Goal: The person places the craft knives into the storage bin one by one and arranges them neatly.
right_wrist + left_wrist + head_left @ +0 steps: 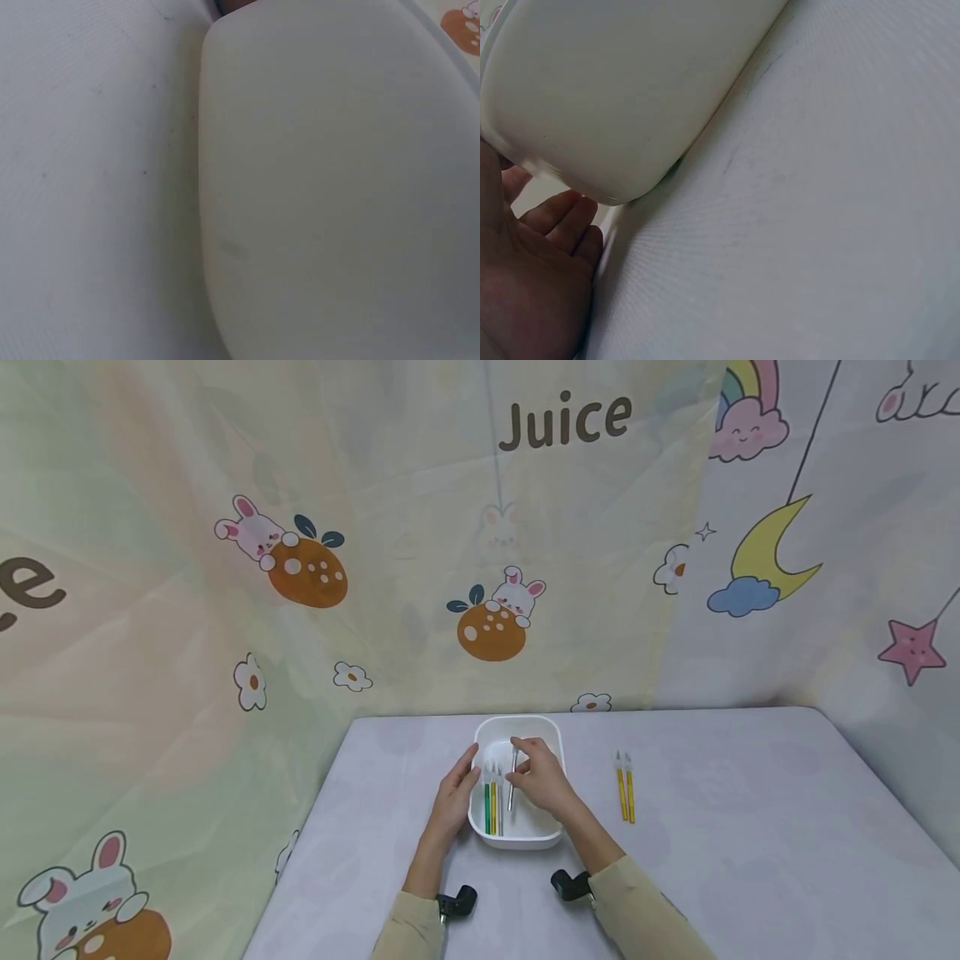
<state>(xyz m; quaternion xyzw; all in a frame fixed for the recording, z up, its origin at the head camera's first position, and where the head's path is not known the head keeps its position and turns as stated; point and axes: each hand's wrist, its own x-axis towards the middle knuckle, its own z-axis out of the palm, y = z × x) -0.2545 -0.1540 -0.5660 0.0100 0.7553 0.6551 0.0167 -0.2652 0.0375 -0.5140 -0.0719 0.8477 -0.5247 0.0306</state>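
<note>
A white rectangular tray [528, 842] with rounded corners stands on the table. My left hand [452, 793] lies along its left side, fingertips at the rim. In the left wrist view that hand [536, 277] has its fingers beside the tray's outer wall [630, 90]. My right hand [542, 777] reaches over the tray and pinches a slim silver pen-like stick [512, 795] near its upper end. To its left in the tray lie a green stick [487, 810], a yellow stick [493, 810] and a silver-grey stick [500, 814], side by side with pale tips. The right wrist view shows mostly tray wall [322, 180].
Two yellow sticks [626, 789] with pale tips lie on the white tablecloth [750, 843], right of the tray. A printed cloth backdrop [405, 635] rises behind the table and along its sides. Black wrist cameras [459, 903] sit at both cuffs.
</note>
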